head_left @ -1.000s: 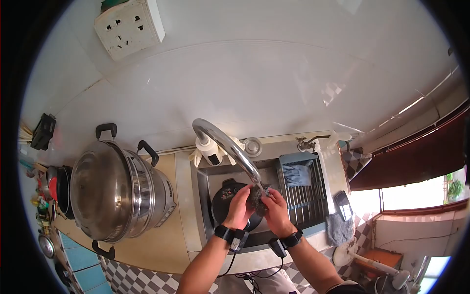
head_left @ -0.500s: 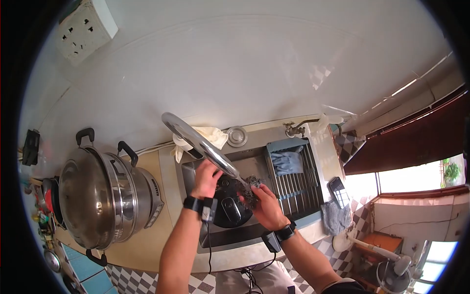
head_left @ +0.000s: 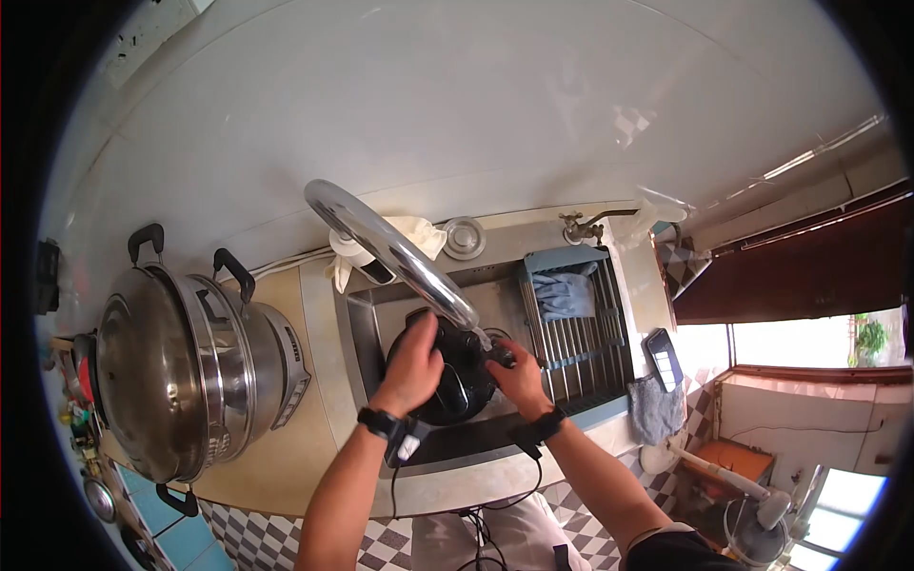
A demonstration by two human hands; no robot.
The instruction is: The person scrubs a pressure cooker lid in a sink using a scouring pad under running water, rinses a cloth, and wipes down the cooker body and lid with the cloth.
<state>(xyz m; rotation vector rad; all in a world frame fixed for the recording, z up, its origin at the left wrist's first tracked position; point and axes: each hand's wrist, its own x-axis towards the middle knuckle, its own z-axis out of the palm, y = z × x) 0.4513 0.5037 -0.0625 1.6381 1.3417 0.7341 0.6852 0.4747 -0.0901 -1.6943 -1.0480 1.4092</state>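
A glossy black round appliance lid or body [head_left: 464,392] with an oval panel sits in the steel sink [head_left: 367,333]. My left hand [head_left: 411,369] is at its left side, fingers closed against it; their tips are partly hidden. In my right hand [head_left: 521,381] is a dark steel-wool scourer [head_left: 502,353], pinched at the black thing's upper right edge. Over both curves the chrome faucet [head_left: 395,255], and water [head_left: 484,338] runs from its mouth onto the scourer.
A grey-blue drying rack [head_left: 581,366] with a blue cloth [head_left: 564,291] spans the sink's right side. To the left stands a large steel steamer pot [head_left: 171,371]. A phone [head_left: 664,359] and a grey cloth [head_left: 655,411] lie at the right edge. Behind the faucet is a cream cloth [head_left: 419,231].
My left hand has shifted slightly right and over the black thing. The right hand with the scourer has moved slightly right and up, and the black thing has turned a little.
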